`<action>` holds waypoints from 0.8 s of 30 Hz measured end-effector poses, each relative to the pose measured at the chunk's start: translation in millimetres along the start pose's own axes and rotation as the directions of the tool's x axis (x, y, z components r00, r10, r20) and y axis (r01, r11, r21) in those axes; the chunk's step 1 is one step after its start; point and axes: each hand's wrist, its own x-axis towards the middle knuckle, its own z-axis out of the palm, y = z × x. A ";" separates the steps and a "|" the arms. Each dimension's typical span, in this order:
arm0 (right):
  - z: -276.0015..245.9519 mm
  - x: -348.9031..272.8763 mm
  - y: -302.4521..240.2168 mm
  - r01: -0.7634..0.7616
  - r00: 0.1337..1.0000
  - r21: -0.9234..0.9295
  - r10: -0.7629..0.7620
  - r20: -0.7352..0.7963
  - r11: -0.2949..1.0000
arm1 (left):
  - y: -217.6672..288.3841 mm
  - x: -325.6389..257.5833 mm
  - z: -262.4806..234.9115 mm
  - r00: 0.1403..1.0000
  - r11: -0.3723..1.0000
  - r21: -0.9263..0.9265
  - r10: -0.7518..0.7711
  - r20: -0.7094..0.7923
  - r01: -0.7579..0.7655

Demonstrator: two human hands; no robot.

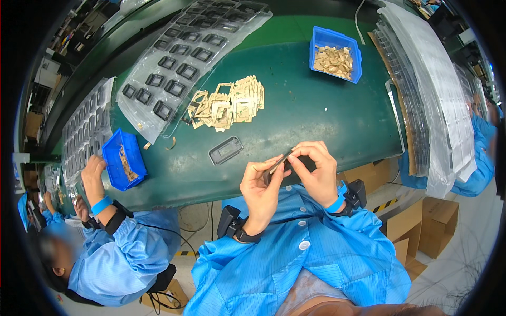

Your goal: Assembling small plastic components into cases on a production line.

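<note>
Between my two hands, near the table's front edge, is a small dark frame-like part [281, 163], tilted and seen nearly edge-on. My left hand [260, 190] pinches its lower left end between thumb and fingers. At the upper right end, the thumb and forefinger of my right hand [318, 167] close on it. Just beyond my left hand, a black rectangular plastic frame [225, 150] lies flat on the green table. Farther off sits a loose pile of tan adhesive frame pieces [232, 103], each with a rectangular opening.
A clear tray [182, 58] holds rows of black frames at the far left. Blue bins [316, 39] with tan scraps stand far right and at left. Stacked trays [421, 79] line the right side. At left a co-worker's hand [94, 176] is beside the left bin.
</note>
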 end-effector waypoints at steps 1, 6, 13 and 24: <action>2.1 -1.0 -0.8 0.115 0.992 -0.126 -0.120 -0.031 0.985 | -0.2 -0.3 1.0 1.000 1.000 0.000 0.000 -0.002 0.000; 8.1 -5.5 -6.3 0.339 0.916 -0.449 -0.399 -0.044 0.827 | 2.2 -0.5 2.1 0.997 0.997 -0.054 -0.060 -0.057 0.057; 8.2 -8.9 -6.2 0.351 0.912 -0.424 -0.407 -0.047 0.835 | 3.0 1.0 2.5 0.984 0.990 -0.049 -0.139 -0.111 0.134; -1.8 -4.1 -7.6 0.070 0.995 -0.060 -0.073 -0.064 0.996 | 3.0 -2.0 2.7 0.995 0.998 -0.033 -0.058 -0.075 0.056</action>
